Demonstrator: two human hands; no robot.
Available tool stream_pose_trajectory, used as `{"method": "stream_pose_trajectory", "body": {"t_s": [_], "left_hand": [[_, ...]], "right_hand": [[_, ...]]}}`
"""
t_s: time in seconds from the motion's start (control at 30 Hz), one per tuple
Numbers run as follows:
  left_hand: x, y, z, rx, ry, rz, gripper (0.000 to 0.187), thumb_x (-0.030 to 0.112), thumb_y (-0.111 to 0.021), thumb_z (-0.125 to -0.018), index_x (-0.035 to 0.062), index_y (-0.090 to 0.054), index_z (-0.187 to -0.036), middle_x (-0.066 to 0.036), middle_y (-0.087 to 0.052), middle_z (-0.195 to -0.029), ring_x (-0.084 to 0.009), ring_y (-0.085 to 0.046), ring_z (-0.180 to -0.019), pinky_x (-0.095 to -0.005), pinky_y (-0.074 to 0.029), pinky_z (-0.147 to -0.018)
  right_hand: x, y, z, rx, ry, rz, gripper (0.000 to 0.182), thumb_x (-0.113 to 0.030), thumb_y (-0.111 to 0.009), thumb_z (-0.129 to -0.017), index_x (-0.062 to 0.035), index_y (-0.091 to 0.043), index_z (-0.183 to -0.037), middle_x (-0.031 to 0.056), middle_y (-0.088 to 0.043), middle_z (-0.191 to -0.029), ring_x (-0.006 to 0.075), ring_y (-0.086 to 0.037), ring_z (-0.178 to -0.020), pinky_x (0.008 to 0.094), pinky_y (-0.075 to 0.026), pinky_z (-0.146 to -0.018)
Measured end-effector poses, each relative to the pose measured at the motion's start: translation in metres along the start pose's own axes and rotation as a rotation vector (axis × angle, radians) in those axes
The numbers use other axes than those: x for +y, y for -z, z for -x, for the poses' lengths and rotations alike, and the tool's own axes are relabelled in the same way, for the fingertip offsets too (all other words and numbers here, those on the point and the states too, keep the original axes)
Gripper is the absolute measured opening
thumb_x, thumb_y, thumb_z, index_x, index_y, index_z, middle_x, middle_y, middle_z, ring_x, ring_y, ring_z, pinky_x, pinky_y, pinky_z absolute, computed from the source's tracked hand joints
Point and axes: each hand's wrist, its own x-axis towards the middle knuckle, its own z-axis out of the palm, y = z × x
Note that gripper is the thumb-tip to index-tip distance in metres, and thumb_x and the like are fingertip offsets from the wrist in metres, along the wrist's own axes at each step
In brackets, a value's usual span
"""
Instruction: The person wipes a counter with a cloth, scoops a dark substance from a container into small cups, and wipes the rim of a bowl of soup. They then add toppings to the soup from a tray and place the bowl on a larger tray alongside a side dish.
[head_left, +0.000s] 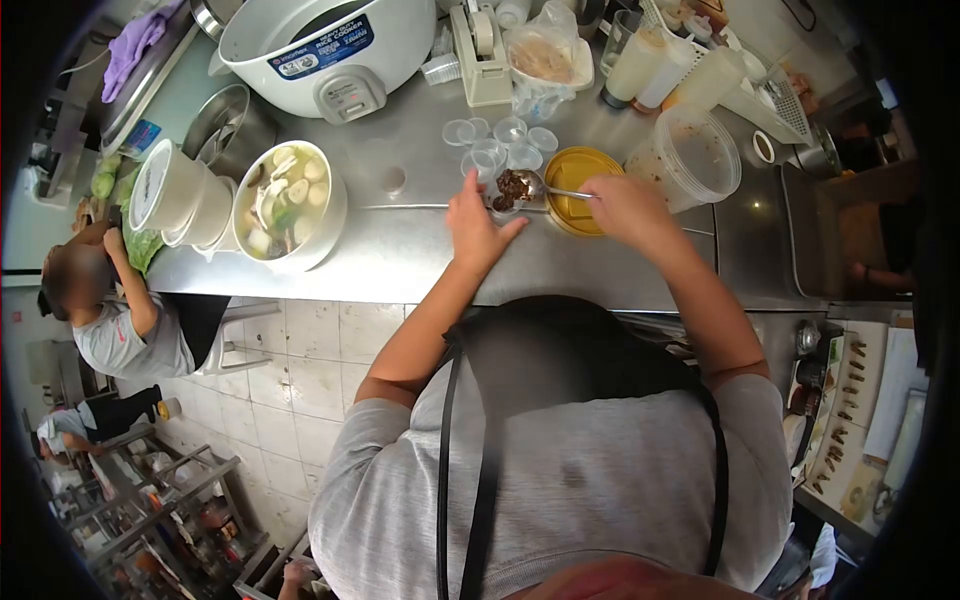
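My right hand (pixel 630 210) is closed around the handle of a metal spoon (pixel 568 192). A heap of dark, chunky sauce (pixel 516 187) fills the spoon's bowl, over the near edge of a group of small clear plastic cups (pixel 485 155). My left hand (pixel 478 228) is beside these cups, thumb and fingers spread apart around the spot under the spoon. Below the spoon's handle is a round yellow lid (pixel 575 215). To the right of it, a large clear plastic tub (pixel 697 155) with brownish smears on its wall lies tipped toward me.
At left stand a white bowl of soup (pixel 290 205), stacked white tubs (pixel 180 195) and a metal pot (pixel 235 130). A rice cooker (pixel 325 50), tape dispenser (pixel 483 55) and squeeze bottles (pixel 650 70) line the back. A person (pixel 130 310) sits at the counter's left end.
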Motion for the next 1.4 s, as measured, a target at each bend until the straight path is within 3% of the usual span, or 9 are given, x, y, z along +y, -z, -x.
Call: {"method": "stream_pose_trajectory", "body": {"t_s": [0.23, 0.53, 0.73, 0.93, 1.03, 1.13, 1.3, 1.4], "left_hand": [[-0.004, -0.011, -0.001, 0.009, 0.028, 0.0, 0.089, 0.02, -0.075, -0.055, 0.0035, -0.023, -0.125, -0.01, -0.05, -0.101, -0.0269, -0.043, -0.096, -0.0399, -0.031, -0.082], [-0.007, -0.011, -0.006, 0.033, 0.017, 0.024, 0.086, 0.017, -0.072, -0.057, 0.0045, -0.023, -0.125, -0.009, -0.051, -0.1, -0.0261, -0.045, -0.094, -0.0394, -0.032, -0.082], [-0.005, -0.009, -0.009, 0.053, -0.017, 0.032, 0.085, 0.017, -0.072, -0.056, 0.0034, -0.023, -0.125, -0.009, -0.052, -0.099, -0.026, -0.046, -0.092, -0.0389, -0.033, -0.081], [-0.005, -0.008, -0.01, 0.053, 0.015, 0.082, 0.085, 0.016, -0.072, -0.057, 0.0023, -0.023, -0.125, -0.01, -0.052, -0.098, -0.026, -0.047, -0.091, -0.0387, -0.033, -0.081], [-0.008, -0.008, -0.011, 0.045, 0.046, 0.117, 0.084, 0.016, -0.072, -0.057, 0.002, -0.023, -0.124, -0.01, -0.051, -0.099, -0.0266, -0.046, -0.092, -0.0387, -0.032, -0.082], [-0.014, -0.005, -0.01, 0.073, 0.037, 0.045, 0.085, 0.019, -0.072, -0.057, 0.0019, -0.023, -0.124, -0.011, -0.05, -0.101, -0.0282, -0.044, -0.095, -0.0398, -0.031, -0.083], [0.009, 0.013, -0.028, 0.128, -0.142, -0.214, 0.086, 0.027, -0.072, -0.055, 0.0032, -0.026, -0.124, -0.011, -0.048, -0.104, -0.0296, -0.039, -0.101, -0.0415, -0.029, -0.083], [0.026, 0.001, -0.052, -0.051, -0.147, -0.248, 0.088, 0.028, -0.074, -0.053, 0.0053, -0.028, -0.124, -0.011, -0.048, -0.103, -0.0283, -0.041, -0.097, -0.0401, -0.03, -0.081]], "right_hand": [[-0.001, -0.026, 0.002, 0.156, 0.087, 0.123, 0.014, -0.011, -0.044, -0.075, -0.0085, -0.058, -0.078, 0.0123, -0.059, -0.073, 0.0306, -0.057, -0.072, 0.0411, -0.043, -0.062], [0.031, -0.051, 0.016, 0.102, -0.127, -0.334, 0.017, -0.012, -0.048, -0.075, -0.0073, -0.057, -0.088, 0.0124, -0.059, -0.076, 0.0298, -0.056, -0.071, 0.037, -0.044, -0.063], [0.033, -0.06, 0.018, 0.24, -0.05, -0.35, 0.015, -0.01, -0.049, -0.075, -0.007, -0.057, -0.087, 0.0124, -0.059, -0.075, 0.0284, -0.056, -0.069, 0.0339, -0.044, -0.06], [0.048, -0.077, 0.014, 0.061, -0.228, -0.76, 0.016, -0.008, -0.047, -0.077, -0.0041, -0.056, -0.09, 0.0091, -0.057, -0.067, 0.0154, -0.052, -0.055, 0.0265, -0.041, -0.054], [0.054, -0.069, 0.01, 0.089, -0.245, -0.87, 0.016, -0.007, -0.047, -0.078, -0.0031, -0.056, -0.091, 0.0078, -0.056, -0.066, 0.0116, -0.048, -0.054, 0.0244, -0.039, -0.052], [0.064, -0.064, 0.002, 0.255, -0.196, -0.661, 0.018, -0.009, -0.048, -0.078, -0.0054, -0.056, -0.092, 0.0094, -0.058, -0.069, 0.0169, -0.054, -0.059, 0.0282, -0.041, -0.054], [0.044, -0.036, -0.004, 0.282, -0.174, -0.13, 0.02, -0.01, -0.044, -0.078, -0.0094, -0.057, -0.092, 0.0103, -0.06, -0.083, 0.0275, -0.057, -0.075, 0.0372, -0.044, -0.063], [0.032, -0.033, -0.007, 0.253, -0.147, 0.04, 0.02, -0.009, -0.043, -0.077, -0.0106, -0.058, -0.09, 0.0102, -0.059, -0.085, 0.0292, -0.056, -0.077, 0.0387, -0.044, -0.066]]}}
